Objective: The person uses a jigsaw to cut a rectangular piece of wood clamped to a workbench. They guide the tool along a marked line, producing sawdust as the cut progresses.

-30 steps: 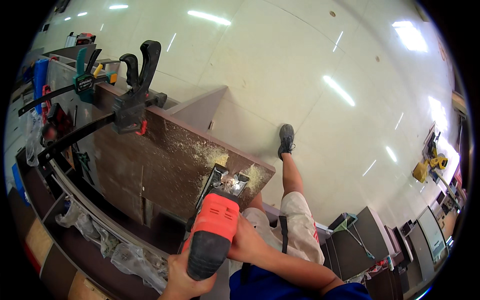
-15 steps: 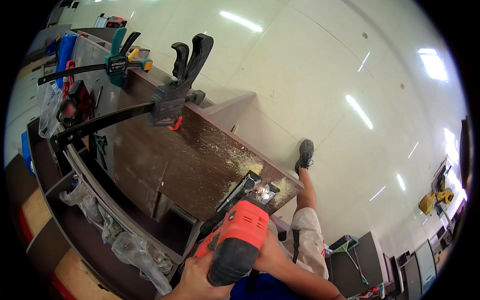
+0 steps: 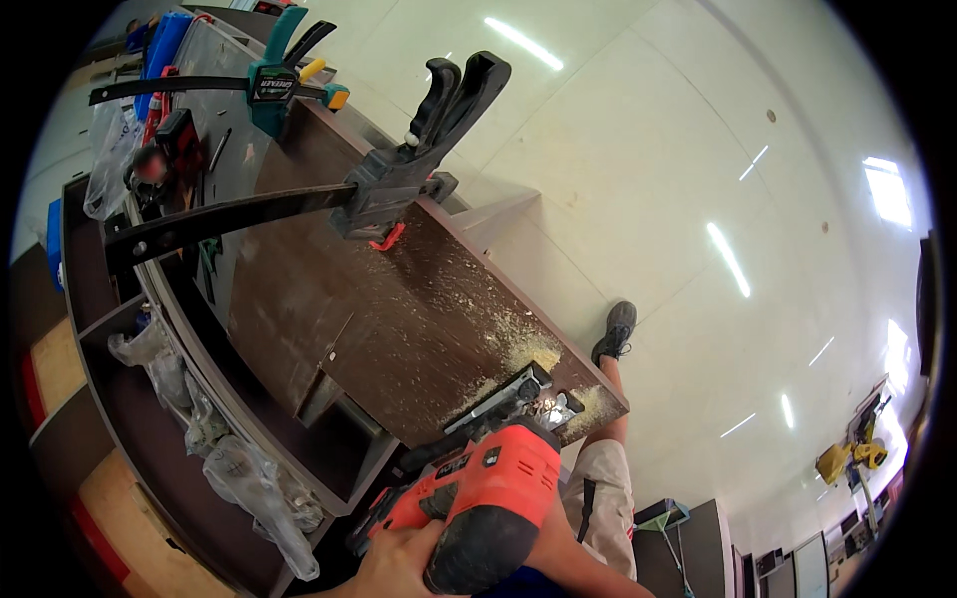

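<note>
A red and black jigsaw (image 3: 503, 478) stands at the near right corner of a dark brown board (image 3: 299, 249), its metal shoe (image 3: 498, 404) on the surface. My left hand (image 3: 394, 563) is closed round its handle. Against the tool's right side is my right hand (image 3: 553, 538), its fingers hidden behind the body. Pale sawdust (image 3: 528, 349) lies in front of the shoe and spreads over the board. A black bar clamp (image 3: 384, 189) with a red pad grips the board's far right edge. Beyond it sits a green and black clamp (image 3: 269, 90).
A shelf unit (image 3: 150, 429) at left holds plastic bags (image 3: 239, 478). A red and black power tool (image 3: 174, 145) lies past the clamp bars. My shoe (image 3: 618, 329) stands on the pale floor (image 3: 638, 159) right of the board. Yellow equipment (image 3: 847, 458) is at far right.
The view has shifted, so the board and clamps appear farther right and the far clamp higher. The jigsaw stays at the board's corner, with both hands at it.
</note>
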Demonstrator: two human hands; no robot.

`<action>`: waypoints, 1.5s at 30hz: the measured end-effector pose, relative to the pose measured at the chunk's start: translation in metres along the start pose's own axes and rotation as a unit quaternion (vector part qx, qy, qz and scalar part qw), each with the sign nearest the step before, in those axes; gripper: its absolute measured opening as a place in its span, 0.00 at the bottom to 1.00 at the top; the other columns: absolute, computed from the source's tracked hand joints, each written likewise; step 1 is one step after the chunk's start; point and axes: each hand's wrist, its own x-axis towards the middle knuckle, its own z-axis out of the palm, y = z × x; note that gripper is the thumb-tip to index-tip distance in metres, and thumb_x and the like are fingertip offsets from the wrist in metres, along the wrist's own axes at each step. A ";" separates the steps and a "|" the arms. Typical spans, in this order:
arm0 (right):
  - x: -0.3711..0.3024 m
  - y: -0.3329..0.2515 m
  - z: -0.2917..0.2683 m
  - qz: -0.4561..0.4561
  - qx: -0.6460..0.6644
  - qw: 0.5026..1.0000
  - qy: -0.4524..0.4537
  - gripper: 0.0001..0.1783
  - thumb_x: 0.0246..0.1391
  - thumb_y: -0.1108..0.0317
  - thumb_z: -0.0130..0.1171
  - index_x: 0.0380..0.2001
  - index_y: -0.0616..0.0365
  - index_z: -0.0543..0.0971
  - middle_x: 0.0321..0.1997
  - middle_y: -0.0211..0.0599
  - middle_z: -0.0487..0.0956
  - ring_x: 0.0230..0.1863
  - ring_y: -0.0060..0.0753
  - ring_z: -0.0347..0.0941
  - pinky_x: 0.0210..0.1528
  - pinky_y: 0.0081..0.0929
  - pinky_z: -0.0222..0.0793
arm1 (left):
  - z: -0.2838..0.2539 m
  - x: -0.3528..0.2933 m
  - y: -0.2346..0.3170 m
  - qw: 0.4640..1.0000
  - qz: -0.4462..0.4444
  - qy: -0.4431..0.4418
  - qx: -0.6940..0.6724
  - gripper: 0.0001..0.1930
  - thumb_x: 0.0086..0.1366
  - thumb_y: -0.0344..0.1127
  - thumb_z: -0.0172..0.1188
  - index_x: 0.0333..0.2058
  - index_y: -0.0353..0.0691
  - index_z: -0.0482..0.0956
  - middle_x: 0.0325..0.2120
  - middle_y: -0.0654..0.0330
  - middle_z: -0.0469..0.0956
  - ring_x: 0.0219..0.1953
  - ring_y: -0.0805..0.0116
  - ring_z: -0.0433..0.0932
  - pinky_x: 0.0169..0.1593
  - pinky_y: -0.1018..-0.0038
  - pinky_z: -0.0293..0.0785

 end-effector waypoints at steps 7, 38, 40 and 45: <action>-0.007 -0.004 -0.006 0.019 -0.028 0.999 -0.017 0.24 0.49 0.63 0.71 0.51 0.53 0.81 0.57 0.43 0.79 0.59 0.52 0.75 0.61 0.45 0.71 | -0.001 0.004 0.001 1.000 -0.018 -0.008 -0.012 0.22 0.47 0.33 0.71 0.43 0.34 0.80 0.37 0.39 0.82 0.42 0.34 0.81 0.46 0.53 0.79; -0.015 -0.010 -0.008 0.110 0.020 0.994 -0.013 0.25 0.48 0.62 0.72 0.51 0.52 0.81 0.55 0.42 0.80 0.58 0.52 0.76 0.60 0.46 0.71 | -0.001 0.007 0.007 1.000 -0.015 -0.015 -0.021 0.17 0.48 0.29 0.71 0.38 0.34 0.81 0.29 0.45 0.82 0.33 0.42 0.83 0.37 0.58 0.79; -0.014 -0.013 -0.009 0.127 0.035 0.991 -0.011 0.25 0.48 0.62 0.72 0.51 0.51 0.81 0.55 0.42 0.80 0.58 0.52 0.76 0.60 0.46 0.71 | 0.000 0.008 0.006 1.000 -0.003 -0.012 -0.023 0.17 0.48 0.29 0.71 0.39 0.34 0.81 0.31 0.45 0.82 0.34 0.42 0.83 0.39 0.58 0.80; -0.012 -0.008 -0.011 0.081 0.006 0.997 -0.010 0.26 0.47 0.61 0.73 0.51 0.51 0.81 0.56 0.41 0.80 0.58 0.51 0.76 0.59 0.45 0.71 | -0.001 0.010 0.009 0.999 0.001 -0.023 -0.024 0.20 0.48 0.30 0.70 0.43 0.34 0.81 0.36 0.44 0.83 0.40 0.40 0.83 0.44 0.57 0.80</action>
